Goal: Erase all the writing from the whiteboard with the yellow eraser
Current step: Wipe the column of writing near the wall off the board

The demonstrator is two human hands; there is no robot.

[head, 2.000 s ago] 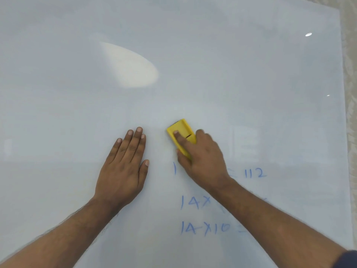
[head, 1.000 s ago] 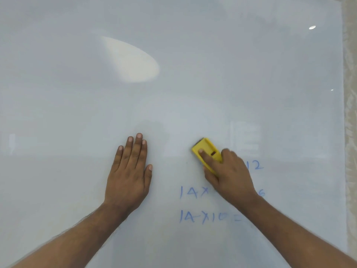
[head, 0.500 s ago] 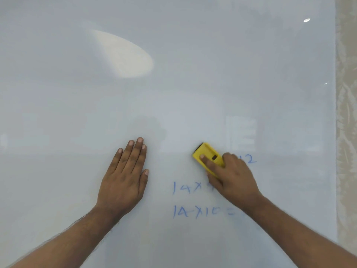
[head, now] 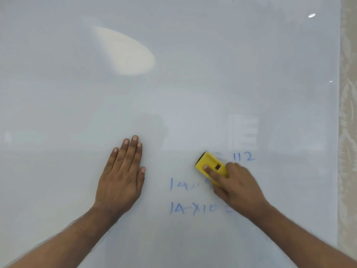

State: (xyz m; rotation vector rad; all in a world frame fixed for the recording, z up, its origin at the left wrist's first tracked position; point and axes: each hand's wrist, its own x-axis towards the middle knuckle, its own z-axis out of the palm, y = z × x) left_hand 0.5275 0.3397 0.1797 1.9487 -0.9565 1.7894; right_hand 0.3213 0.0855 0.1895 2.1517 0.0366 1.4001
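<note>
The right hand (head: 237,186) presses the eraser (head: 211,167) flat on the whiteboard (head: 193,93), fingers clamped over its yellow back, its dark felt edge showing at the far end. The left hand (head: 121,178) lies flat on the board well to the left of it, fingers straight and close together, holding nothing. Blue writing (head: 195,208) shows around the right hand: "112" just beyond it to the right, a smeared "14" line just left of its fingers, and "14 X 10" nearer the person. Beyond both hands the board reflects a pale oval glare (head: 125,53).
</note>
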